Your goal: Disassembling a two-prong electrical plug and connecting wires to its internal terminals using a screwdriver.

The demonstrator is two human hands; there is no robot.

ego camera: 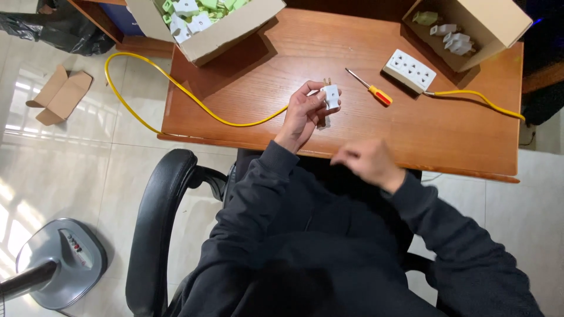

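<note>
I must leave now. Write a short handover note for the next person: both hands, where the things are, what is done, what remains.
Left hand: holds a white plug above the wooden desk, prongs up; a yellow cable runs toward it.
Right hand: empty, blurred, near the desk's front edge.
Screwdriver, orange handle: lies on the desk right of the plug.
White socket strip: on the desk, yellow cable attached.
Done: cannot tell whether the plug is closed or wired.
Left: check the plug; the screwdriver is not in hand.
</note>
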